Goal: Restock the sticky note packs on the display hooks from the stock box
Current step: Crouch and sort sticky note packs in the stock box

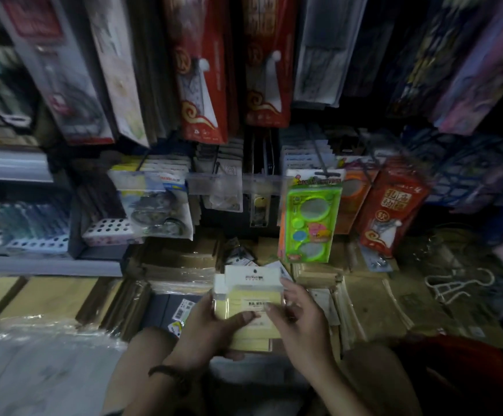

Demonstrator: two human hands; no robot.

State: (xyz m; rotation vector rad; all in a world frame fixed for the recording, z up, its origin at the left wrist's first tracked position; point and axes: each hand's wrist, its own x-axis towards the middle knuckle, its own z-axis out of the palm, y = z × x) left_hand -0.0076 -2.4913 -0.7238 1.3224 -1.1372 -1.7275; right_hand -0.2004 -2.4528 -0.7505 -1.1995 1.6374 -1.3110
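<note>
Packs of yellow sticky notes (248, 307) gripped by both hands, left hand (206, 328) and right hand (299, 322); light, film-slippery; best held by card header.

Setting: retail shop, stationery and small goods.
Evidence: carded packs (391, 205) and blister packs (310, 217) hang in rows on wire display hooks (320, 157). Clear label strip (232, 183) runs across hook fronts. Shelf (46, 265) at left carries pen trays (109, 231). Cardboard stock boxes (178, 256) sit below display.
</note>
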